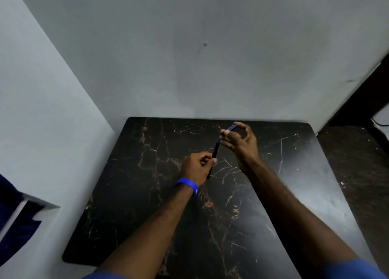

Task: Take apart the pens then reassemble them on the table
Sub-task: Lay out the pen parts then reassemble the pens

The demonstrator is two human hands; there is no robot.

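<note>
Pale grey walls (pixel 210 57) fill the upper half of the frame and meet in a corner running down the left side. Below them sits a black marble-patterned table (pixel 147 194) with brown and white veining, its rounded far corners near the middle of the picture; pale scratches mark its top toward the upper right. A dark brown floor (pixel 353 162) shows along the right edge, and a dark blue object (pixel 16 215) — too cut off to identify — lies at the lower left.

Two bare forearms rise from the bottom of the frame, each with a blue sleeve edge at the very bottom. The left hand (pixel 196 166), wearing a bright blue wristband (pixel 187 186), is curled into a closed grip around a slim dark pen barrel (pixel 213 158), which stands tilted just right of centre, its lower end pointing down toward the table and its top leaning to the upper right. The right hand (pixel 242 141) is up and to the right of it, thumb and forefinger pinching a short blue pen part (pixel 231 128) — blurred, so whether it is a cap or a refill cannot be told. The other fingers are loosely spread, and their tips sit just beside the barrel's blue upper end. Both hands are held above the tabletop.
</note>
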